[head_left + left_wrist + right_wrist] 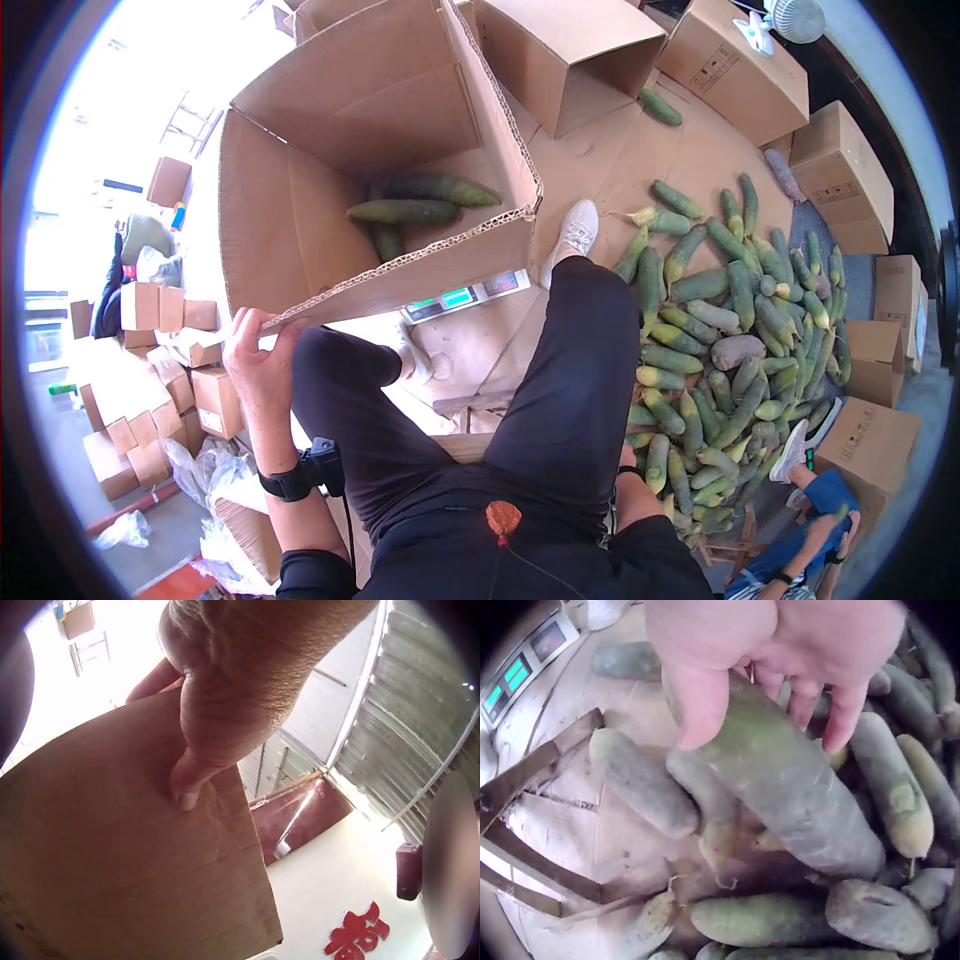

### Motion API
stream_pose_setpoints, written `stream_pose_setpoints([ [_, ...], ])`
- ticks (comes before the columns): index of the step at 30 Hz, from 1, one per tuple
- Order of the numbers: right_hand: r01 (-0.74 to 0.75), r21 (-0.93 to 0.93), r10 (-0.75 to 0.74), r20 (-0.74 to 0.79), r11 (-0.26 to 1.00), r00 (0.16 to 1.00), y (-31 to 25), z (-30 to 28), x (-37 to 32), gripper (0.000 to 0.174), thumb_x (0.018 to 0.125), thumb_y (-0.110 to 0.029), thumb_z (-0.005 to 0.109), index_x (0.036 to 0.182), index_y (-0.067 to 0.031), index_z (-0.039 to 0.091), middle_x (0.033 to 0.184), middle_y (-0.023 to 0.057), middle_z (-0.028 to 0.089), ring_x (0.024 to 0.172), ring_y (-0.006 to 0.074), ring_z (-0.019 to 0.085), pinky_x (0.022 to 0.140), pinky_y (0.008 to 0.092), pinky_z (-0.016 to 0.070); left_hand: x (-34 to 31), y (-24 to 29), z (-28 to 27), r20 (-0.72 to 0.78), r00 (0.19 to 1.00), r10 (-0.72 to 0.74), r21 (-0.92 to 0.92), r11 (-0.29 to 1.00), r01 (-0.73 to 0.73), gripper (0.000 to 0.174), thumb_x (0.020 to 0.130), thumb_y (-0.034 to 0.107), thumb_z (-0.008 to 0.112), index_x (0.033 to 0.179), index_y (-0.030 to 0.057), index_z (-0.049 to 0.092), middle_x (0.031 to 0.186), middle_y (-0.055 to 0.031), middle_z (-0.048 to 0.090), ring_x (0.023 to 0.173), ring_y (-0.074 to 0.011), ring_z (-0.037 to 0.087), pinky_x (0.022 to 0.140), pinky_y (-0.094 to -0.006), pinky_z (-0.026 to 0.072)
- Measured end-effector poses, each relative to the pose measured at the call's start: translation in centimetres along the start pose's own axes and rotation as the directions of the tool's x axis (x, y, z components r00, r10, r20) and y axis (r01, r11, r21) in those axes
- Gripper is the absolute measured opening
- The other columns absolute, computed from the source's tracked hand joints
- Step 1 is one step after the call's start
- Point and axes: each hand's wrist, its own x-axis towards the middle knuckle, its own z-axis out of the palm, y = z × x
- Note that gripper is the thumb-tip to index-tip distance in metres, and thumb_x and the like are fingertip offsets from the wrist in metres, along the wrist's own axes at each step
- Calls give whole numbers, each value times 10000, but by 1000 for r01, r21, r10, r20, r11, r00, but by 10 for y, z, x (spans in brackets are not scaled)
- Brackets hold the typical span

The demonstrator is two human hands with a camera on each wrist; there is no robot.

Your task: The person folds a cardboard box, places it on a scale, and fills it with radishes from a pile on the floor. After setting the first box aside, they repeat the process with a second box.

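Observation:
My left hand pinches the near left corner of a tall cardboard box standing open in front of my knees. In the left wrist view, the thumb lies on the outer face of the cardboard, with other fingers partly behind its edge. Several green radishes lie at the bottom of the box. The right wrist view has my right hand gripping a thick green radish near its upper end, thumb on one side and fingers on the other. In the head view my right leg hides this hand.
A large pile of green radishes spreads at my right. A scale with a lit display sits by the box. More cardboard boxes stand around the floor. Another person's blue-clothed leg shows at lower right. A wooden frame lies beside the radishes.

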Motion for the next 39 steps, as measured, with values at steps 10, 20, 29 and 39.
stream_pose_setpoints([
  [10,304,857,86,-370,417,925,3,-141,-76,522,730,6,692,1180,-35,430,1050,52,574,953,183,551,803,294,462,-2,5,-8,-27,1000,-6,8,1000,6,239,673,100,750,756,-10,555,735,-126,549,688,-301,560,618,-350,434],
  [20,866,491,17,-870,97,492,-151,-391,-174,550,802,17,630,1292,-16,382,1242,87,479,1143,194,459,999,322,334,-5,-1,-8,-21,1000,-14,-12,1000,14,275,686,160,750,735,-9,539,739,-126,543,700,-316,570,601,-358,439],
  [29,867,144,-214,-976,-478,44,-305,-495,-260,427,881,-129,579,1269,-23,438,1281,159,491,1166,267,500,945,440,430,-6,-8,-6,-50,998,34,0,999,-34,289,670,169,751,704,-5,523,726,-130,537,684,-328,544,595,-392,429],
  [39,963,-134,-574,-818,233,25,-453,-440,-233,497,695,-152,740,1116,-41,499,975,154,609,907,286,614,745,377,497,-10,-5,-7,-23,999,40,-48,998,-41,245,685,130,743,742,-7,547,750,-137,562,717,-321,548,636,-368,428],
])
